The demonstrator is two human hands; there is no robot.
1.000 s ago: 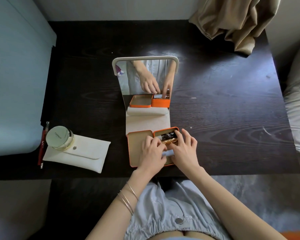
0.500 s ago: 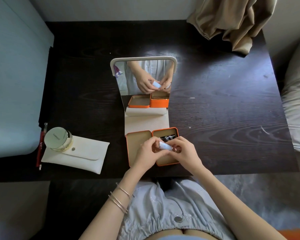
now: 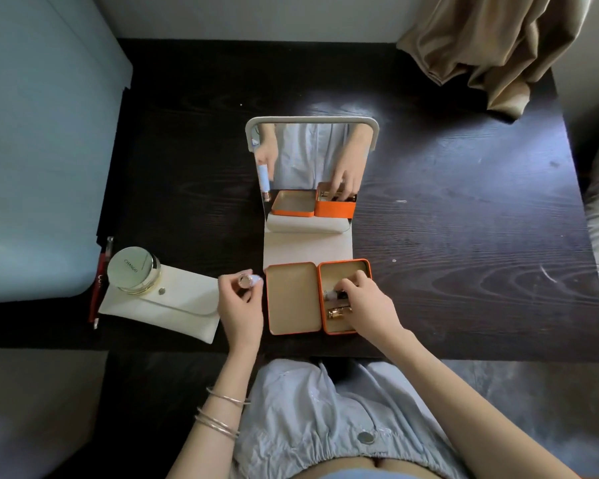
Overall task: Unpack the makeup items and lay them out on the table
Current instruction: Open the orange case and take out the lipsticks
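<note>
An orange tin (image 3: 346, 265) lies open at the table's front edge, its lid (image 3: 291, 299) flat to the left. Inside are a gold lipstick (image 3: 339, 311) and a dark tube (image 3: 333, 294). My left hand (image 3: 240, 309) holds a pale blue tube (image 3: 249, 280) upright just left of the lid, near the white pouch (image 3: 166, 305). My right hand (image 3: 369, 302) reaches into the tin, fingertips pinching the dark tube. A round gold compact (image 3: 134, 269) sits on the pouch's left end.
A standing mirror (image 3: 312, 167) on a white base rises just behind the tin. A red pencil (image 3: 99, 281) lies along the table's left edge. A beige cloth (image 3: 491, 46) drapes over the far right corner. Dark tabletop (image 3: 464, 236) spreads to the right.
My left hand has carried the pale blue tube from above the tin to the left, beside the pouch. My right hand has gone back into the tin onto the dark tube.
</note>
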